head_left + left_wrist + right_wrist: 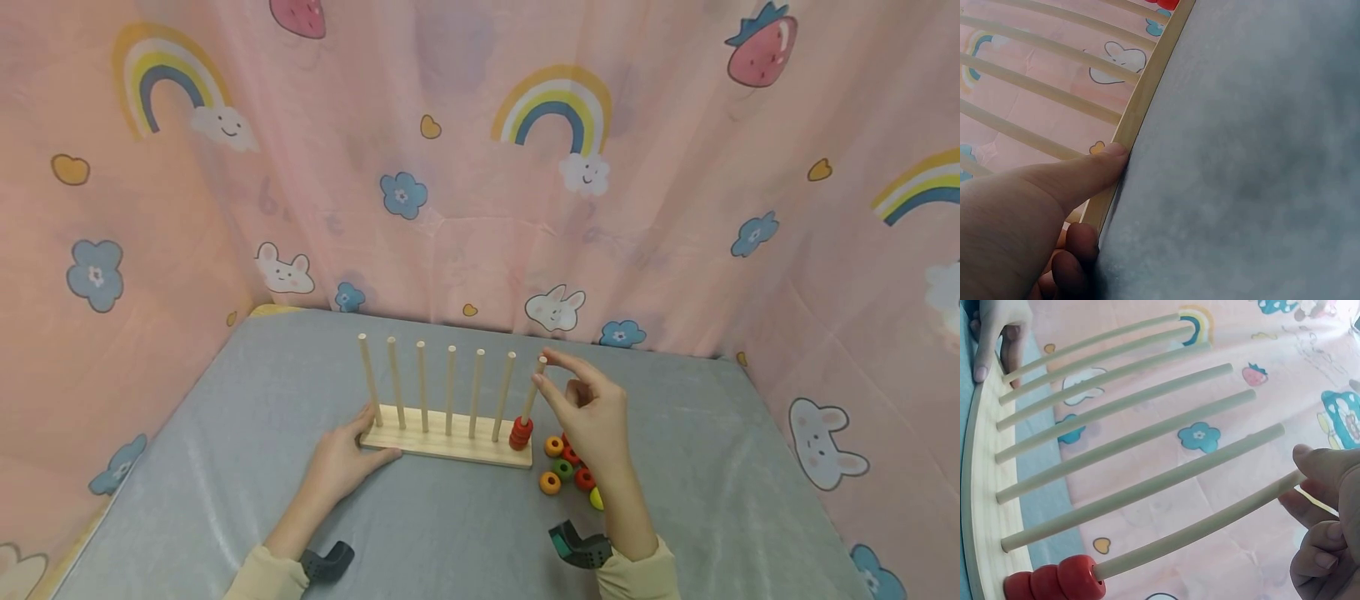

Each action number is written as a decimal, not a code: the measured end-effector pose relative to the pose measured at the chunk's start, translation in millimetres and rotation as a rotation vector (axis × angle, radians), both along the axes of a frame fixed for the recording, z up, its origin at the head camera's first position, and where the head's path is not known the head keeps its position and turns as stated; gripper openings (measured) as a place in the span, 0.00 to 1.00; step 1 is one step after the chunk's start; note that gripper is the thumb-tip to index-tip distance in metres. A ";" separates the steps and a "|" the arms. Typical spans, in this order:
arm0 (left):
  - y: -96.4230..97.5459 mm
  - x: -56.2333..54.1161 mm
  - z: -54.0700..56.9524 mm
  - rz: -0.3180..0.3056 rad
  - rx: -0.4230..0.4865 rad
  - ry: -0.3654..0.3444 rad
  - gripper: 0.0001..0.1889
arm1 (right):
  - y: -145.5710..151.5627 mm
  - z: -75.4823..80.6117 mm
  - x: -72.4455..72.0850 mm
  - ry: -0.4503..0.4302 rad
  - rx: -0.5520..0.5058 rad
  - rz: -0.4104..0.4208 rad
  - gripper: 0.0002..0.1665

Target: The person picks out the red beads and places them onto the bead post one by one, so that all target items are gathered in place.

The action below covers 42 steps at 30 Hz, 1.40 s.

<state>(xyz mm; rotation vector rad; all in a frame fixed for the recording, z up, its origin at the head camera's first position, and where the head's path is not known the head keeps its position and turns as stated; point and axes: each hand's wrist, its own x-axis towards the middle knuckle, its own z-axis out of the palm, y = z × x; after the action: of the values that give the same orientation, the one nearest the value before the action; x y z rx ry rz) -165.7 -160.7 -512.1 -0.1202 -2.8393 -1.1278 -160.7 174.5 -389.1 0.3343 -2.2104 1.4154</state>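
Note:
A wooden peg stand (pixel 450 447) has several upright pegs in a row on a flat base. My left hand (pixel 341 467) grips the base's left end, thumb along the front edge and fingers round the end. Three red beads (pixel 521 433) are stacked low on the rightmost peg (pixel 1197 534). At that peg's top is my right hand (pixel 596 408), its thumb and index finger standing apart on either side of the tip with no bead between them. The other fingers curl loosely, as the right wrist view shows.
Loose beads lie right of the stand, partly hidden under the right hand: orange beads (pixel 551 482), a green bead (pixel 562 470), a red bead (pixel 584 478) and a yellow bead (pixel 597 498). A grey cloth (pixel 465 533) covers the table; a patterned pink curtain (pixel 480 250) hangs behind.

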 end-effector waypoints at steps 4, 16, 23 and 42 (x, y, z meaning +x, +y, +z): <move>1.1 0.2 -0.3 -0.001 -0.002 0.001 0.47 | 0.5 0.0 1.4 0.006 0.005 -0.001 0.20; 2.5 1.1 -1.0 -0.006 0.005 -0.011 0.48 | 3.1 -2.9 1.1 -0.013 0.002 -0.003 0.20; 3.5 0.3 -1.9 -0.001 -0.002 -0.010 0.47 | 14.7 -4.7 -4.3 0.016 0.012 -0.008 0.18; -0.4 -2.4 -1.1 0.003 0.007 -0.051 0.48 | 88.3 -38.8 -0.7 -0.157 0.120 -0.156 0.17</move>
<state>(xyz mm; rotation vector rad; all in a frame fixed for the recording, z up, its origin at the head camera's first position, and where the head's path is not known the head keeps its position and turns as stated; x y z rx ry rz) -168.1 -161.2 -513.2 -0.0875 -2.8781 -1.1559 -161.3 262.9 -427.9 0.0909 -2.3972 1.2673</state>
